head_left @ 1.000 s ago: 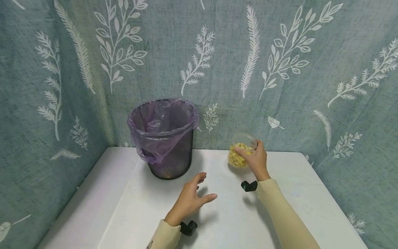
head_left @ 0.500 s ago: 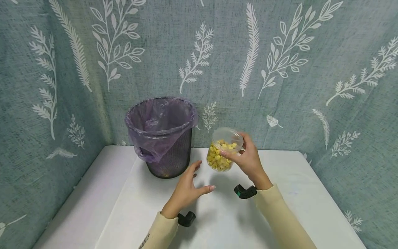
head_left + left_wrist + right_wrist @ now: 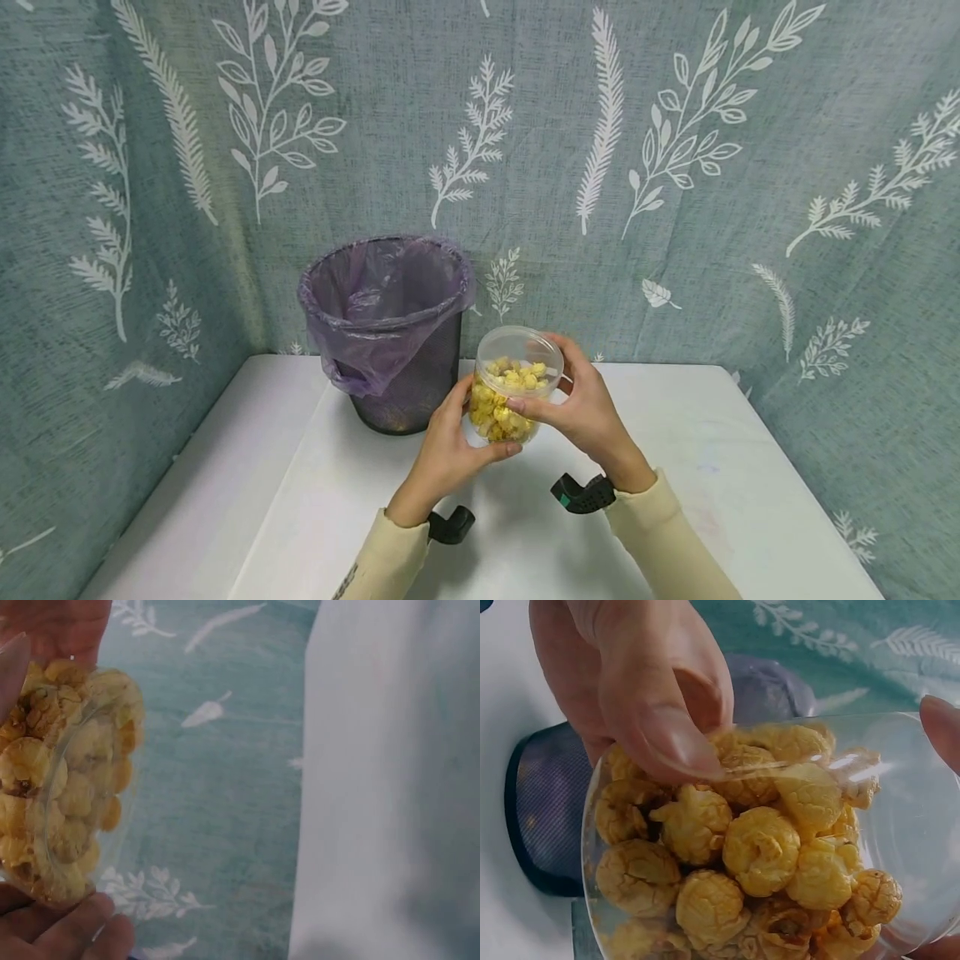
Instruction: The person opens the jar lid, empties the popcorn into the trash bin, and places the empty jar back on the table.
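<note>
A clear plastic jar (image 3: 491, 412) of yellow popcorn is held up over the white table between both hands, its round top tilted toward the head camera. My right hand (image 3: 588, 412) grips the upper part from the right, thumb across the near side. Lower down, my left hand (image 3: 446, 454) holds it from the left with thumb in front and fingers behind. Through the wall of the jar (image 3: 739, 855), round popcorn pieces fill much of the inside in the right wrist view. The left wrist view has the jar's base (image 3: 112, 772) side-on, with fingers above and below.
A black mesh waste bin (image 3: 435, 375) with a purple plastic liner (image 3: 390, 354) stands just behind and left of the jar. Leaf-patterned green fabric (image 3: 540, 150) hangs behind and at both sides of the white table (image 3: 675, 450).
My right hand has carried the popcorn jar left and nearer from the back right of the table. My left hand, earlier apart from it with spread fingers, now grips its lower part.
</note>
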